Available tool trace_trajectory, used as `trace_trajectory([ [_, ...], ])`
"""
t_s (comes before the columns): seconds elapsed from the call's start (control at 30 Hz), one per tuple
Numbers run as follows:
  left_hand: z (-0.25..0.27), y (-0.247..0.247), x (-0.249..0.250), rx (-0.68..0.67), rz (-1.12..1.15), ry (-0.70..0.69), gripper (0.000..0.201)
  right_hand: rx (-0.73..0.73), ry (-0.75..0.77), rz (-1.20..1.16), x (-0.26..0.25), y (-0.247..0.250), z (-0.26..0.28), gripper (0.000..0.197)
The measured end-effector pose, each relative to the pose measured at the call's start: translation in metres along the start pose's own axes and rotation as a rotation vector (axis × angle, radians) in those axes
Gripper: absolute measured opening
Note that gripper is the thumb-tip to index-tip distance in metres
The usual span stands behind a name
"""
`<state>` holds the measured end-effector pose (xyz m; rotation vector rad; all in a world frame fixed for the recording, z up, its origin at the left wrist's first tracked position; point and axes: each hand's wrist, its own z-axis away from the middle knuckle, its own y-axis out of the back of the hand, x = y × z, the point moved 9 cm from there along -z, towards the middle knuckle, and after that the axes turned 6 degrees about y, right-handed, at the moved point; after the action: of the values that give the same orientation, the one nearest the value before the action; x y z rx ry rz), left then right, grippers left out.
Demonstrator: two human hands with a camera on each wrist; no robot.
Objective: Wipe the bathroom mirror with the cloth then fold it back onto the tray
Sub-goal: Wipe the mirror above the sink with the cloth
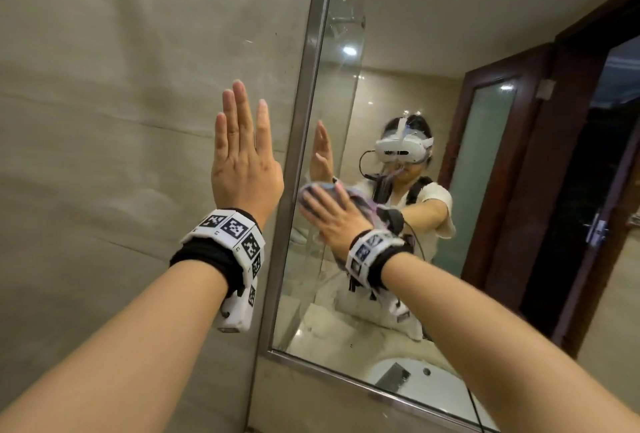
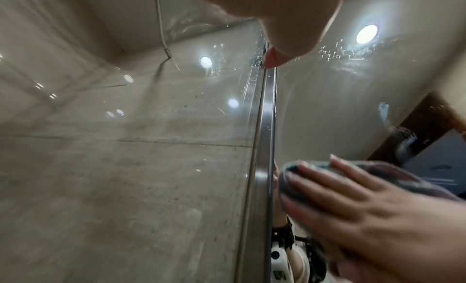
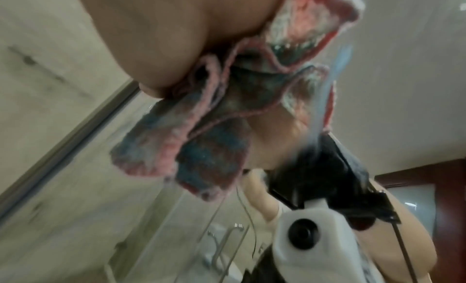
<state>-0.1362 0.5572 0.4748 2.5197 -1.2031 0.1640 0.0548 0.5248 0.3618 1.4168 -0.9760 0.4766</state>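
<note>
Wiping at the mirror's left edge

Your right hand [image 1: 332, 214] pressed the cloth [image 1: 313, 190] flat against the mirror [image 1: 398, 93], fingers straight and slightly spread over the bunched fabric, which lay between palm and glass just beside the metal frame [image 1: 304, 128]. Loose folds hung below the palm in the right wrist view. Your left hand [image 1: 242, 162] stood open on the tiled wall [image 1: 104, 103], fingers straight and pointing up, beyond the frame from the cloth. With the frame right at your fingertips, the unwiped glass probably lay up and to the right. The tray showed in no view.
</note>
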Motion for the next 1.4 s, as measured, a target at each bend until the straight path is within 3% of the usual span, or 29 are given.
trace_trajectory([
  [0.1, 0.003, -0.004, 0.000, -0.027, -0.030, -0.013, 0.071, -0.042, 0.114, 0.114, -0.012, -0.025, 0.004, 0.061],
  [0.17, 0.001, -0.004, -0.001, -0.032, -0.012, 0.020, 0.072, 0.007, 0.229, 0.191, 0.000, -0.008, 0.006, 0.066],
  [0.2, 0.001, -0.004, 0.000, -0.034, 0.010, 0.038, 0.073, 0.065, 0.213, 0.153, 0.020, 0.007, 0.008, 0.069],
  [0.3, 0.002, -0.006, 0.000, -0.050, 0.037, 0.053, 0.073, 0.229, -0.095, 0.011, 0.112, 0.058, 0.028, 0.065],
  [0.4, 0.004, -0.007, -0.001, -0.057, 0.048, 0.032, 0.074, 0.248, -0.385, -0.087, 0.189, 0.081, 0.065, 0.061],
  [0.47, 0.004, -0.008, -0.001, -0.054, 0.044, 0.034, 0.074, 0.282, -0.506, -0.143, 0.206, 0.080, 0.083, 0.060],
  [0.57, 0.005, -0.011, -0.001, -0.059, 0.048, 0.037, 0.074, 0.342, -0.592, -0.195, 0.191, 0.067, 0.091, 0.061],
  [0.67, 0.009, -0.014, -0.001, -0.068, 0.059, 0.028, 0.074, 0.308, -0.514, -0.192, 0.150, 0.038, 0.087, 0.064],
  [0.87, 0.018, -0.015, -0.002, -0.093, 0.081, 0.027, 0.075, 0.255, -0.207, -0.054, 0.053, -0.028, 0.084, 0.072],
  [1.1, 0.039, -0.024, -0.005, -0.100, 0.099, 0.013, 0.074, 0.176, 0.003, 0.009, -0.025, -0.075, 0.085, 0.063],
  [1.3, 0.063, -0.040, -0.010, -0.131, 0.068, 0.006, 0.074, 0.174, 0.130, -0.025, -0.001, -0.066, 0.087, 0.065],
  [1.4, 0.074, -0.047, -0.013, -0.159, 0.050, -0.005, 0.074, 0.191, -0.051, -0.072, 0.060, -0.029, 0.089, 0.069],
])
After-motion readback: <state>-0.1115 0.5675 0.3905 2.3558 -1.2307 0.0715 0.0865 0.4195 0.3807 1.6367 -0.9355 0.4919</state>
